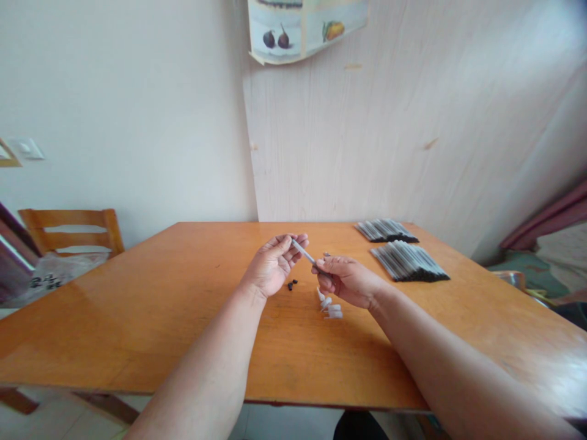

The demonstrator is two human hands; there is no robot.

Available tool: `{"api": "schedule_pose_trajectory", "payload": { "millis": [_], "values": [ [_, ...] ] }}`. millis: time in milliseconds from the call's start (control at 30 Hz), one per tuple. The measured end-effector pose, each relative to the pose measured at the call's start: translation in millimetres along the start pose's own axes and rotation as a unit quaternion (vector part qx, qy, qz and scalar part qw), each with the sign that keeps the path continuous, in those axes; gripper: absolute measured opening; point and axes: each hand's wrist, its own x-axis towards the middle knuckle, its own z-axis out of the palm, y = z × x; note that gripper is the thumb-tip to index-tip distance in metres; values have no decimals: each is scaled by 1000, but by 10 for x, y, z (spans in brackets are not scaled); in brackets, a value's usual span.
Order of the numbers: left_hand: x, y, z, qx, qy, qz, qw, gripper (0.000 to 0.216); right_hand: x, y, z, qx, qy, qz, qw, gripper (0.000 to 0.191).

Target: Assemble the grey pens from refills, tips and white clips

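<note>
A slim pen (303, 251) with a pale translucent barrel slants above the table, held between both hands. My left hand (270, 266) pinches its upper left end with thumb and fingertips. At its lower right end, my right hand (346, 280) has its fingers closed round the pen, hiding that end. A few small black pieces (291, 285) lie on the table between my hands. Several whitish translucent pen caps (332, 309) rest just below my right hand. Behind its fingers, a small dark piece (326, 254) partly shows.
Two stacks of similar pens lie at the right: a nearer stack (408, 263) and a farther stack (385, 230), dark ends toward the right. The wooden table (192, 305) meets the wall. A wooden chair (73, 229) with a plastic bag (64, 272) stands at the left.
</note>
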Motion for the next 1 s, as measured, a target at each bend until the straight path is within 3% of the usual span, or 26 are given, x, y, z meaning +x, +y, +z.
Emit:
{"api": "schedule_pose_trajectory", "payload": {
  "millis": [267,467,567,633,700,833,1000],
  "values": [
    [51,-67,1,2,16,-3,1000,23,42,2,-22,-42,50,-14,998,28],
    [12,-168,27,137,-29,-46,989,26,59,-9,33,-102,93,-44,989,35],
    [15,-165,10,158,4,-23,987,24,72,-7,35,-173,141,-56,973,36],
    [35,-144,-15,155,47,-3,987,25,86,6,-12,-261,196,-57,943,33],
    [60,-122,-40,148,84,10,985,26,98,28,-91,-387,225,-42,893,29],
    [94,-106,-74,143,129,15,981,28,93,70,-209,-588,179,3,789,23],
    [100,-109,-91,142,139,19,980,29,59,105,-147,-678,122,37,724,18]
  ]
}}
